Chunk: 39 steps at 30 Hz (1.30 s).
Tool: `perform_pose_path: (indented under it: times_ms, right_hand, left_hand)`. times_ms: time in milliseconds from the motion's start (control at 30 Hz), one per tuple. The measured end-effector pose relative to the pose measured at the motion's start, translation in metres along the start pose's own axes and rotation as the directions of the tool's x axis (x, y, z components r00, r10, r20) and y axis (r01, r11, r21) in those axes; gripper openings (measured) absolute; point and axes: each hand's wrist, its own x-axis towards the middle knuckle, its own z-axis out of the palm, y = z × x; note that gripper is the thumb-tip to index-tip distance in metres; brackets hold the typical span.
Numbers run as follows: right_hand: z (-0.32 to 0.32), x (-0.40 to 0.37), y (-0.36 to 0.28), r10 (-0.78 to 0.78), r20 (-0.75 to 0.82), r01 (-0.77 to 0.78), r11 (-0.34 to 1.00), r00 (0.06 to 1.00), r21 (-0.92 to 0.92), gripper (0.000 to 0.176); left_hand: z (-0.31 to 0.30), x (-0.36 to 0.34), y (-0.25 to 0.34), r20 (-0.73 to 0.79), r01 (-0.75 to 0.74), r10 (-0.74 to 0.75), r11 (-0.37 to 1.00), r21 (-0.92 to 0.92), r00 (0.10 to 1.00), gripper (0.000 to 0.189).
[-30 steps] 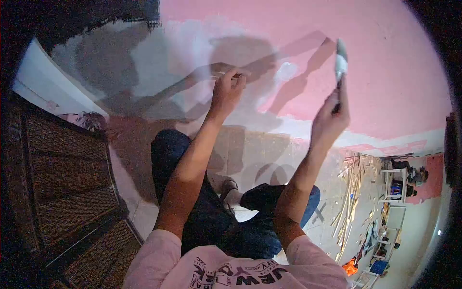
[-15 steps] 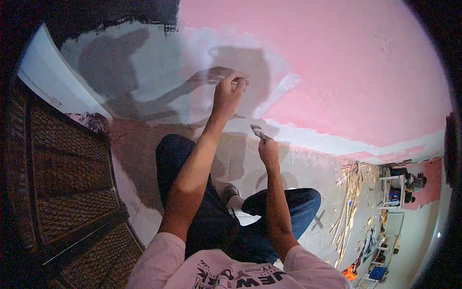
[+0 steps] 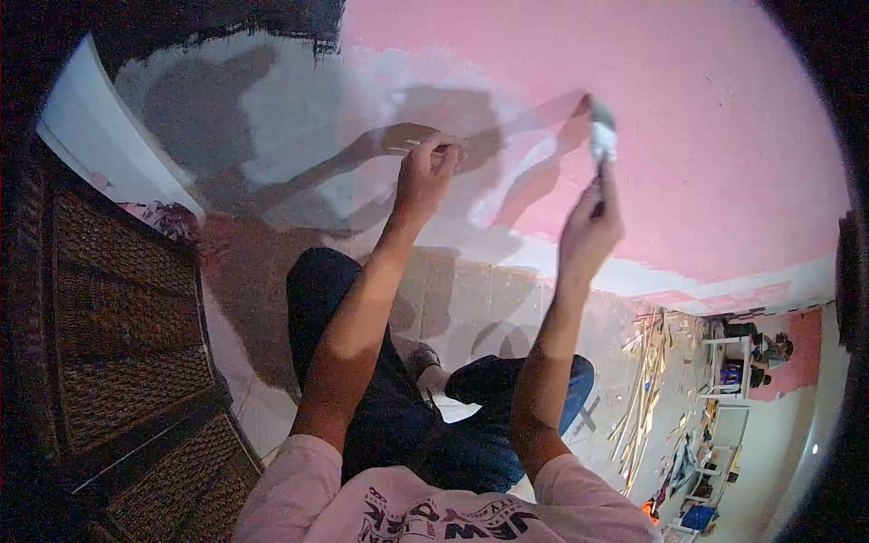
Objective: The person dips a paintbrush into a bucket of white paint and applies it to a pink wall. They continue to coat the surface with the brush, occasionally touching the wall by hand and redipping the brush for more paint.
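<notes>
My right hand [image 3: 593,231] is closed around the handle of a paintbrush [image 3: 603,140], held up in front of the pink wall [image 3: 688,118]. The brush is blurred by motion, with dark bristles and white around its middle. Its tip meets its own shadow on the wall. Farther left, my left hand [image 3: 424,181] is raised with its fingers curled and pinched together before a whitish painted patch. What it holds, if anything, I cannot make out. A large dark shadow falls on the wall behind its fingers.
A dark woven panel [image 3: 127,281] stands close on the left, beside a white curved edge [image 3: 109,127]. Long wood strips [image 3: 644,398] litter the tiled floor [image 3: 471,294] at right. Beyond them are a white table [image 3: 729,357] and shelves [image 3: 724,443].
My right hand has moved up and to the right with the paintbrush, from low by the floor edge to the pink wall. The left hand has stayed almost in place.
</notes>
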Motion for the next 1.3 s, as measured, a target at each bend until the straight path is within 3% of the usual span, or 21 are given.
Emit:
perform_pose_path:
  times_ms: [100,133,267,400,500,533,600,700,733,833,933,1033,1133,1233,1300]
  right_hand:
    - [0.036,-0.045,0.033,0.099,0.176,-0.082,0.992,0.979,-0.101,0.033]
    - [0.041,-0.057,0.034,0.139,0.189,-0.134,0.990,0.972,-0.039,0.033]
    - [0.010,-0.062,0.025,0.217,0.356,-0.167,0.972,0.909,-0.166,0.035]
    - [-0.015,-0.034,-0.007,0.159,0.128,-0.158,0.987,0.979,-0.018,0.037]
    - [0.007,-0.026,0.025,0.057,0.141,-0.044,0.995,0.988,-0.091,0.037]
    - [0.019,-0.029,0.038,0.077,0.226,-0.045,0.989,0.971,-0.144,0.037]
    - [0.027,-0.042,0.040,0.092,0.228,-0.064,0.990,0.969,-0.128,0.039]
    - [0.028,-0.066,0.041,0.214,0.356,-0.156,0.970,0.910,-0.184,0.036]
    - [0.025,-0.082,0.048,0.274,0.398,-0.199,0.955,0.876,-0.219,0.035]
    - [0.040,-0.138,0.111,0.212,0.574,-0.032,0.951,0.791,-0.308,0.031]
    - [0.031,-0.147,0.114,0.307,0.695,-0.093,0.940,0.650,-0.328,0.031]
    - [0.031,-0.114,0.113,0.356,0.564,-0.129,0.906,0.745,-0.403,0.031]
    - [0.002,-0.039,0.057,0.154,0.324,-0.097,0.978,0.934,-0.184,0.030]
    - [-0.026,0.004,0.005,0.036,0.096,-0.031,0.999,0.995,-0.045,0.036]
    - [-0.031,0.014,-0.017,0.061,-0.026,-0.061,0.998,0.998,0.019,0.039]
  left_hand:
    - [-0.002,-0.004,-0.002,0.033,0.054,-0.053,0.998,-0.032,0.998,0.020]
    - [-0.002,-0.007,0.001,0.039,0.072,-0.071,0.997,-0.022,0.997,0.021]
    - [-0.010,-0.005,0.016,0.036,0.061,-0.061,0.998,0.024,0.997,0.022]
    - [-0.008,-0.004,0.000,0.021,0.080,-0.079,0.996,-0.039,0.997,0.021]
    - [-0.007,-0.006,0.011,0.016,0.062,-0.062,0.998,0.006,0.998,0.021]
    - [-0.005,-0.007,0.005,0.022,0.072,-0.072,0.997,0.001,0.997,0.021]
    - [0.000,-0.007,0.004,0.050,0.105,-0.103,0.994,-0.024,0.993,0.020]
    - [0.004,-0.005,-0.014,0.001,0.023,-0.023,0.993,0.120,1.000,0.021]
    - [-0.001,-0.009,-0.003,0.019,0.055,-0.057,0.994,0.091,0.998,0.022]
    - [-0.008,-0.005,0.015,0.067,0.096,-0.095,0.995,-0.005,0.993,0.024]
    - [-0.013,-0.007,0.005,0.042,0.101,-0.099,0.994,-0.050,0.994,0.024]
    - [-0.013,0.000,0.000,0.024,0.101,-0.100,0.991,-0.088,0.995,0.024]
    - [-0.013,0.003,-0.007,0.014,0.081,-0.080,0.990,-0.111,0.997,0.024]
    - [-0.010,0.002,-0.011,0.011,0.057,-0.056,0.996,-0.065,0.998,0.023]
    - [-0.014,0.001,-0.001,0.025,0.075,-0.074,0.996,-0.049,0.997,0.022]
